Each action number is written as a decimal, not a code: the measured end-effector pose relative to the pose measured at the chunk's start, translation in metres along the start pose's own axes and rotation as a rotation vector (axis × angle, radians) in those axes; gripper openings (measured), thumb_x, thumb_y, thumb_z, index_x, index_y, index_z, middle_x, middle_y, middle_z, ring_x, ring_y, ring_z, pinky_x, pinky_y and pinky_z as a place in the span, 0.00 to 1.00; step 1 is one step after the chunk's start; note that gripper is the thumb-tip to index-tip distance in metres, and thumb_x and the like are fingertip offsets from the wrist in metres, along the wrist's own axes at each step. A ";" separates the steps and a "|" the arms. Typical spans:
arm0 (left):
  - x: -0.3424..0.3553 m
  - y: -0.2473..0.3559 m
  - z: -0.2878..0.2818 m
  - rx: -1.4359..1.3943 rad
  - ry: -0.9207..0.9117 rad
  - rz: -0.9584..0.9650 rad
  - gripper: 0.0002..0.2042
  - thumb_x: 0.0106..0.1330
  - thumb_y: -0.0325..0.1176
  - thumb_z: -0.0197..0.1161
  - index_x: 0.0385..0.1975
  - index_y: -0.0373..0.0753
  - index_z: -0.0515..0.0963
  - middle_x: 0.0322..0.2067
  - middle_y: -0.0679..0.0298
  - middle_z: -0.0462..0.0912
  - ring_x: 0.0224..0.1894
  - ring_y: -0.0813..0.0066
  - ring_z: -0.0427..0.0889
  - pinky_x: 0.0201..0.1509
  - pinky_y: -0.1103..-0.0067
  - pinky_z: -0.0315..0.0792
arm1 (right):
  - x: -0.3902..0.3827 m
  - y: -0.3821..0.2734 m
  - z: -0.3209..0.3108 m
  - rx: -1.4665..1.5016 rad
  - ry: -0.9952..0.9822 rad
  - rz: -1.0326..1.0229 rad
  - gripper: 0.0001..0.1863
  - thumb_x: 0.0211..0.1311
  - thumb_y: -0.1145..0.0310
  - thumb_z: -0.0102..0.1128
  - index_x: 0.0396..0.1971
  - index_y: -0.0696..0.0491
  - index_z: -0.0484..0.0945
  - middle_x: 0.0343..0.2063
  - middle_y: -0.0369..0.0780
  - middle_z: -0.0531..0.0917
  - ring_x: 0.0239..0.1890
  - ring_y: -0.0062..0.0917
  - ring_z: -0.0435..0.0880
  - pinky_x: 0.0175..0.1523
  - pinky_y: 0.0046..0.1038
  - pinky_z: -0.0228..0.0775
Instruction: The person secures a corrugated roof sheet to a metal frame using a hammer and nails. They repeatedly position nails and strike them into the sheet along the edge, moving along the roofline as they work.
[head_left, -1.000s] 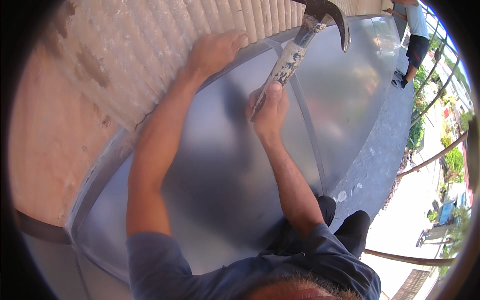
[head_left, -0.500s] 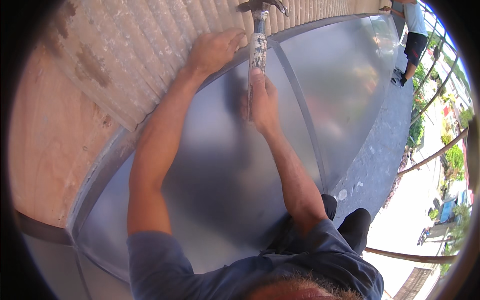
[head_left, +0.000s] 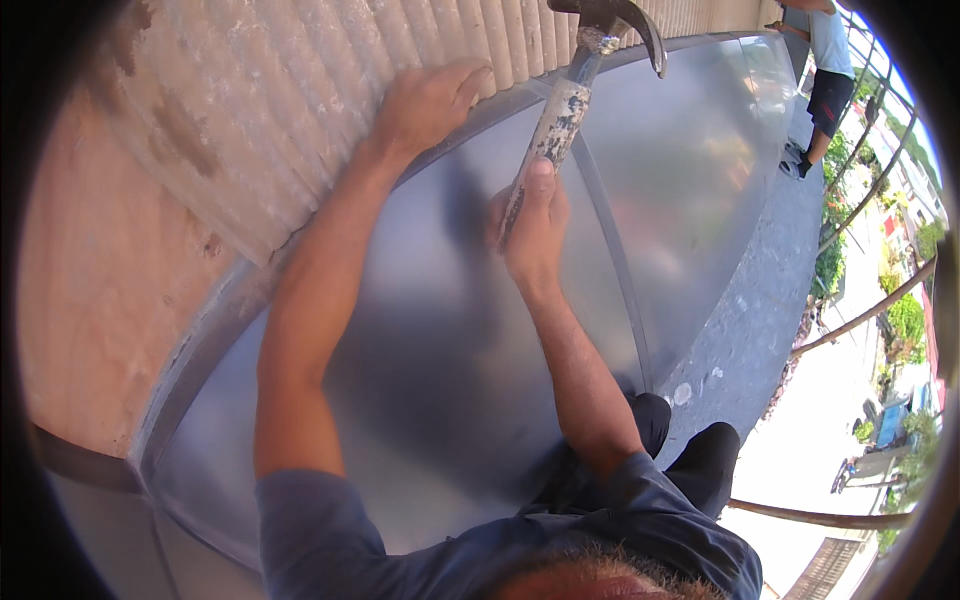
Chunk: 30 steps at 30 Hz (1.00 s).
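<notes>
My right hand (head_left: pixel 535 235) grips a claw hammer (head_left: pixel 560 120) by its worn, paint-chipped handle. The hammer is raised and tilted to the right, its dark claw head held off the surface near the top of the picture. On the lower edge of a weathered corrugated sheet (head_left: pixel 300 100) rests my left hand (head_left: pixel 425 108), its fingers bent and pressed together. Whatever those fingers hold, if anything, I cannot make out. Below both hands stretches a smooth, shiny grey metal sheet (head_left: pixel 400 340), crossed by a narrow seam strip.
A bare plywood panel (head_left: pixel 105 300) lies at the left, beside the corrugated sheet. To the right runs a grey concrete ledge (head_left: pixel 745 310), with thin poles (head_left: pixel 865 310) and a drop to greenery beyond. Another person (head_left: pixel 830 60) stands at the far upper right.
The hammer has swung from nearly upright to a rightward tilt, its head moving right, away from my left hand. My right hand has shifted slightly right; the left stays in place.
</notes>
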<state>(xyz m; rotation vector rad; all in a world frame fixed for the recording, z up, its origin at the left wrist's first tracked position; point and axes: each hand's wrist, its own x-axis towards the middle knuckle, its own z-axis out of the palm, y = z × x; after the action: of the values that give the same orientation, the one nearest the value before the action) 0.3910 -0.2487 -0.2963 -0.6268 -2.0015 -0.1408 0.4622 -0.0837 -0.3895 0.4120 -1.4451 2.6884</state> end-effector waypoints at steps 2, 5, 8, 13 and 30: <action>0.004 0.004 0.000 0.003 -0.018 -0.032 0.08 0.71 0.36 0.66 0.43 0.39 0.85 0.24 0.55 0.85 0.24 0.60 0.86 0.27 0.70 0.78 | 0.001 0.000 0.005 -0.083 -0.031 0.083 0.29 0.77 0.41 0.45 0.37 0.57 0.71 0.16 0.35 0.71 0.13 0.20 0.70 0.17 0.25 0.63; 0.002 -0.002 0.002 -0.052 0.002 -0.031 0.08 0.71 0.36 0.66 0.43 0.39 0.85 0.22 0.55 0.84 0.21 0.62 0.84 0.26 0.71 0.77 | 0.011 -0.003 -0.003 -0.126 -0.103 0.212 0.30 0.76 0.40 0.45 0.38 0.57 0.71 0.17 0.36 0.71 0.14 0.19 0.71 0.17 0.24 0.63; -0.002 -0.001 0.003 -0.051 0.092 0.055 0.08 0.72 0.35 0.65 0.43 0.39 0.85 0.20 0.56 0.82 0.19 0.65 0.83 0.25 0.72 0.75 | 0.000 -0.006 -0.001 -0.101 -0.081 0.154 0.31 0.76 0.38 0.45 0.38 0.57 0.71 0.17 0.35 0.71 0.14 0.19 0.71 0.17 0.24 0.63; -0.002 0.003 0.002 -0.084 0.011 -0.072 0.08 0.71 0.35 0.63 0.43 0.40 0.85 0.27 0.56 0.86 0.26 0.57 0.85 0.31 0.68 0.79 | 0.002 0.004 0.004 -0.125 -0.076 0.163 0.31 0.75 0.37 0.46 0.40 0.57 0.71 0.17 0.35 0.71 0.14 0.18 0.70 0.16 0.23 0.62; -0.023 -0.045 0.016 0.030 -0.162 -0.150 0.13 0.77 0.35 0.58 0.51 0.37 0.84 0.47 0.56 0.88 0.48 0.60 0.89 0.48 0.70 0.81 | -0.074 -0.023 -0.143 -0.176 -0.191 0.205 0.36 0.73 0.32 0.46 0.45 0.57 0.72 0.17 0.34 0.71 0.16 0.17 0.71 0.20 0.24 0.63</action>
<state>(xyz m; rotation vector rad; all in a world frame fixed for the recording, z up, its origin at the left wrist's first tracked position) 0.3648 -0.2902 -0.3166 -0.4817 -2.2040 -0.1543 0.5083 0.0527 -0.4651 0.5484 -1.8556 2.7038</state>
